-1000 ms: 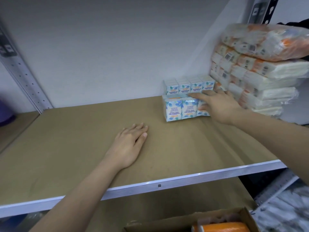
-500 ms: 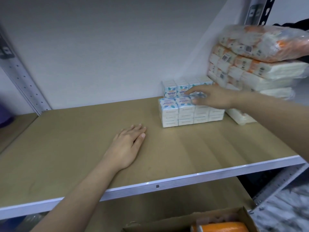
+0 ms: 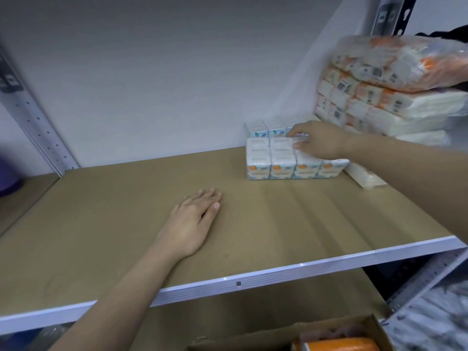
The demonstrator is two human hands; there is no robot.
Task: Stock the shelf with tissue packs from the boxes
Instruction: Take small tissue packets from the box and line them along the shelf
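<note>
Below, nearest the person, an open cardboard box (image 3: 326, 335) holds an orange pack (image 3: 339, 345). Beyond it the left hand (image 3: 192, 224) lies flat and relaxed on the brown shelf (image 3: 101, 224), holding nothing. Farther in and to its right, the right hand (image 3: 321, 143) presses loosely curled fingers onto the blue-and-white tissue pack (image 3: 281, 160); whether it grips is unclear. The pack's long axis runs left to right, a second one (image 3: 266, 127) sits behind, and taller stacked packs (image 3: 379, 97) rise beyond the right wrist. That hand is plainly the nearer.
</note>
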